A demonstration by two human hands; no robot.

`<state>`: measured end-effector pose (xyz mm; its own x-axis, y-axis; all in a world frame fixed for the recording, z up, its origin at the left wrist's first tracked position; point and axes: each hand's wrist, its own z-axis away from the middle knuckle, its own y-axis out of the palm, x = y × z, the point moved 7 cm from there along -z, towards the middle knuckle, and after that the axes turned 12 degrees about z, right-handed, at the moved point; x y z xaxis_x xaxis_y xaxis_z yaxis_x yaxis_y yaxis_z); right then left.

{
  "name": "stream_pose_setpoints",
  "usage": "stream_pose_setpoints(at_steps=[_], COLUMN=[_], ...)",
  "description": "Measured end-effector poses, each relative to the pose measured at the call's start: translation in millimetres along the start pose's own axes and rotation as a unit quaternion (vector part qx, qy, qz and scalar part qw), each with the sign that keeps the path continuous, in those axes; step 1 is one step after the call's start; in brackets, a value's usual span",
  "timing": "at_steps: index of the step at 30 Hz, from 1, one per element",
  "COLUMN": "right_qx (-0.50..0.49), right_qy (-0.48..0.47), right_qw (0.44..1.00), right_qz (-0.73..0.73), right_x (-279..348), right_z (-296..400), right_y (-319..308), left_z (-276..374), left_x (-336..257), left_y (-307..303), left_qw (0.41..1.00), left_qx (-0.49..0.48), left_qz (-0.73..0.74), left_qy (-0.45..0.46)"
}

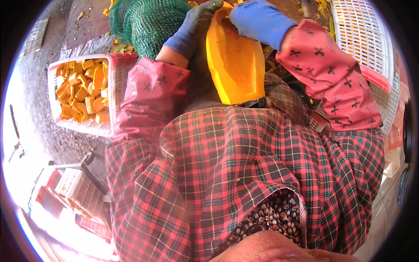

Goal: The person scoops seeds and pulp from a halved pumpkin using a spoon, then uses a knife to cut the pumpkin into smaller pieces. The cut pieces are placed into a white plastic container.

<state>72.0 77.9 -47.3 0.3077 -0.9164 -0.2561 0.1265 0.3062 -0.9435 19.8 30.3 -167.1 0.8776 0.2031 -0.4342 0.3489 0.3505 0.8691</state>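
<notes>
A long, peeled piece of orange squash [237,65], hollowed along its middle, stands tilted over my lap. My left hand [203,19], in a dirty blue glove, grips its far end from the left. In a blue glove as well, my right hand [258,21] lies over the squash's upper right edge, fingers curled towards the hollow; whether it holds a tool is hidden. The squash's near end rests against dark cloth by my plaid apron [229,131].
At left stands a plastic crate [114,65] filled with cut squash chunks [81,88]. A green mesh sack [147,26] lies beyond my left forearm. White crates [363,36] are at right, peelings [124,47] on the floor, and more crates [78,186] at lower left.
</notes>
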Motion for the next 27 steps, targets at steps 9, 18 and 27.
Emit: stream_pose_setpoints(at_steps=[9, 18, 27], right_qx=[0.062, -0.024, 0.13], right_qy=[0.136, 0.146, -0.022], right_qw=[0.986, 0.975, 0.991], right_qz=[-0.073, 0.169, 0.01], right_x=[-45.5, -7.2, -8.3], right_z=[35.8, -5.1, 25.1], right_y=[-12.3, 17.4, -12.8], left_z=[4.3, 2.1, 8.3], left_x=[-18.0, -15.5, -18.6], left_y=[17.4, 5.9, -10.3], left_qw=[0.998, 0.997, 0.998], left_qx=[0.032, 0.046, -0.009], left_qz=[-0.027, 0.02, -0.045], left_qy=[0.049, 0.061, 0.032])
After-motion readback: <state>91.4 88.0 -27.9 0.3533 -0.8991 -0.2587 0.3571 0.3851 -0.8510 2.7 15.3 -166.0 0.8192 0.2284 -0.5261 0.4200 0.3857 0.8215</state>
